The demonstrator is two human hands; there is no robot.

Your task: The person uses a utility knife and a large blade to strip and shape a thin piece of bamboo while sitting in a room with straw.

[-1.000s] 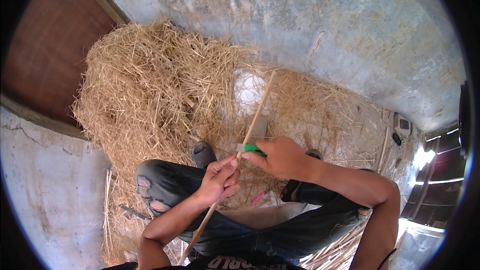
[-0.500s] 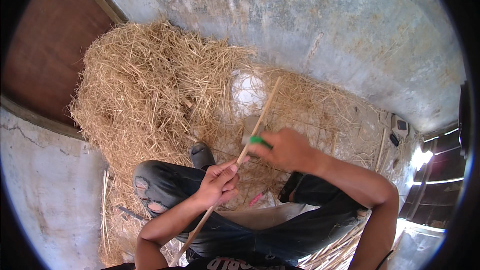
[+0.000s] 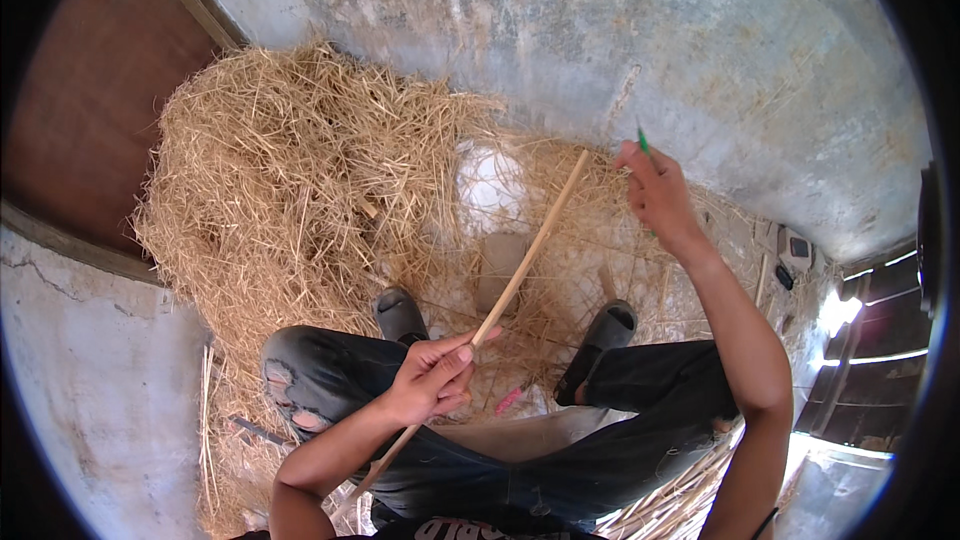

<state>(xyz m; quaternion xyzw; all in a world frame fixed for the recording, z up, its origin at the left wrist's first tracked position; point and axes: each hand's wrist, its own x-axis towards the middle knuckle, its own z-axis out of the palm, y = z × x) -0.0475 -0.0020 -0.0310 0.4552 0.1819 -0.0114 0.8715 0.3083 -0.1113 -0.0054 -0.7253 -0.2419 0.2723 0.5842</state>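
A long pale bamboo strip (image 3: 532, 252) slants from my lap up and away to the right. My left hand (image 3: 432, 382) is closed around its middle, with the lower part running under my left forearm. Up at the right, beyond the strip's far end, my right hand (image 3: 662, 198) is closed on a green-handled knife (image 3: 643, 142). The knife stands apart from the strip. Only a bit of green and a thin tip show past the fingers, and the blade is hard to make out.
A big heap of curly shavings (image 3: 290, 170) fills the far left against the wall (image 3: 700, 50). More shavings litter the floor around my slippers (image 3: 402, 315). A pink object (image 3: 509, 400) lies between my legs, a bundle of thin strips (image 3: 670, 495) at lower right, a dark flat bar (image 3: 258, 430) at left.
My right hand has swept the green-handled knife away from me, up and right, off the strip. My left hand still grips the strip, which tilts slightly more to the right.
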